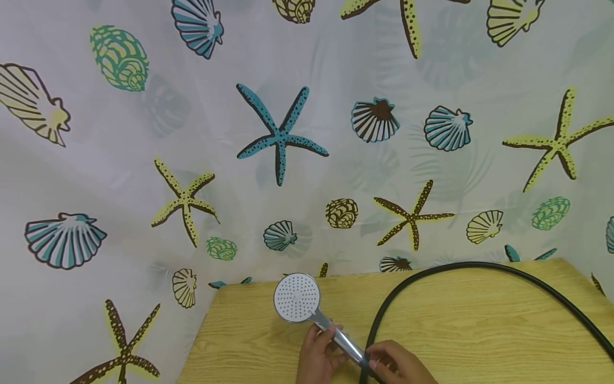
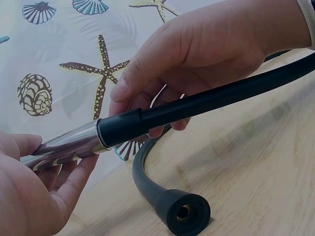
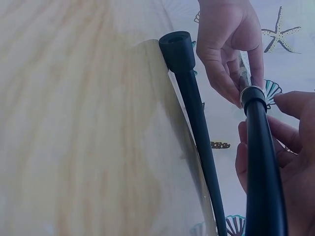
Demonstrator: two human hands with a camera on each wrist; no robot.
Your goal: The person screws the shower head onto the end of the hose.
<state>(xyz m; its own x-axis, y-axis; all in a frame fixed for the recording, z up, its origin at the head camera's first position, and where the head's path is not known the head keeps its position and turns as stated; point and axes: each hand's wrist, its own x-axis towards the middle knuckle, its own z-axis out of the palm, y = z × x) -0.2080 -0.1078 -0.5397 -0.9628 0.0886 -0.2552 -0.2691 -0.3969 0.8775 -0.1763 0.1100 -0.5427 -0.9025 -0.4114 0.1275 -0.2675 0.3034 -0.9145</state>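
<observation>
A chrome shower head (image 1: 297, 297) with a round white spray face points up and left in the head view. My left hand (image 1: 316, 354) grips its handle (image 2: 74, 142), thumb on one side and fingers on the other. The black hose's collar (image 2: 123, 129) meets the handle's end, in line with it. Around that collar curl the fingers of my right hand (image 1: 400, 365), the thumb close beside it in the right wrist view. The hose's other end (image 2: 189, 214), a flared black fitting with a brass-coloured inside, lies over the table.
The black hose (image 1: 479, 265) arcs across the back of the wood-grain table (image 1: 240, 320) and runs off to the right. Behind the table hangs a white curtain (image 1: 326, 176) printed with starfish and shells, also covering the left side.
</observation>
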